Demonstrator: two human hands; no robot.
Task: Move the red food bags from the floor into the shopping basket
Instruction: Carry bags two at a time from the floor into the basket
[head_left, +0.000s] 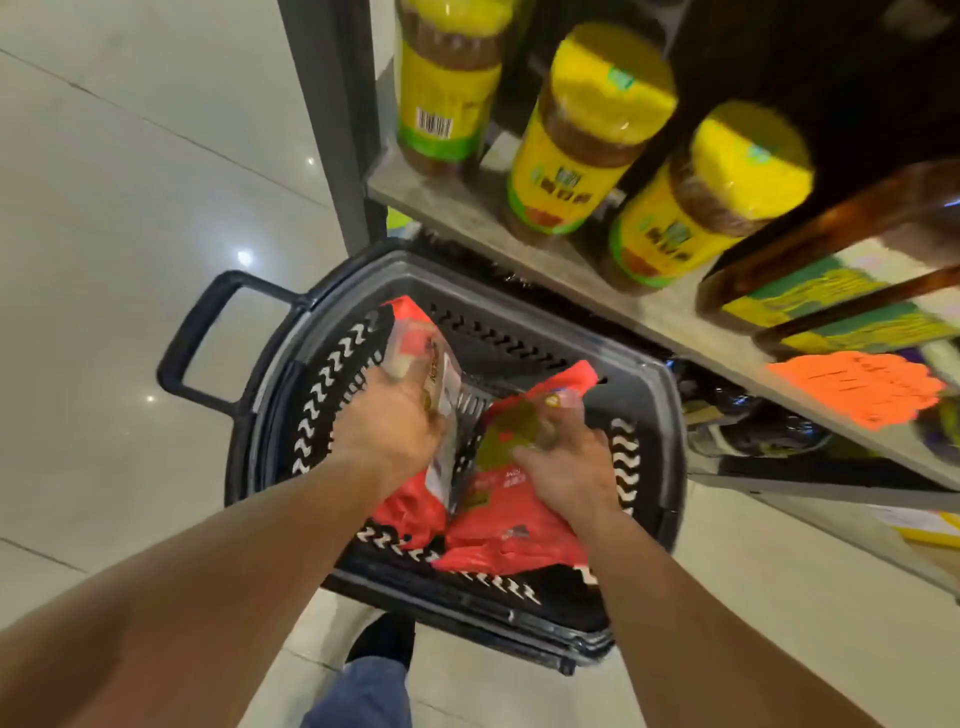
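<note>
red food bags (498, 525) under both hands' fingers (415, 384), in basket (649, 415)

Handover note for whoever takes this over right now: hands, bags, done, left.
Left hand: gripping the left red bag, which stands on edge inside the basket.
Right hand: on the right red bag, which lies tilted in the basket; grip looks closed.
Done: both visible bags are in the basket.
Left: let go of both; no other red bags show on the floor in view.
</note>
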